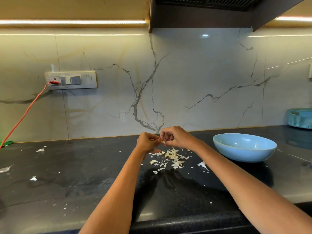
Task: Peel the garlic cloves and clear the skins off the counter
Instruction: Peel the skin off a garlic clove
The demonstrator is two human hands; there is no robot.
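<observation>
Dark stone worktop (84, 174) under a veined marble backsplash. Both hands raised just above it, fingertips meeting: left hand (147, 141) curled round a garlic clove (162, 142), right hand (175, 136) pinching at its near tip, fingers bent, apparently picking skin loose. Peeling step evidently under way; how much skin remains on the clove too small to tell. Directly below the hands, a heap of skins (172, 157). Further flakes well off to the left of the left hand. To the right of the right hand, near but apart, a blue bowl (244, 146), probably meant for peeled cloves, with nothing visible inside. Next, likely: strip off the last skin, drop the clove into the bowl. Sweeping up the skins not yet begun.
</observation>
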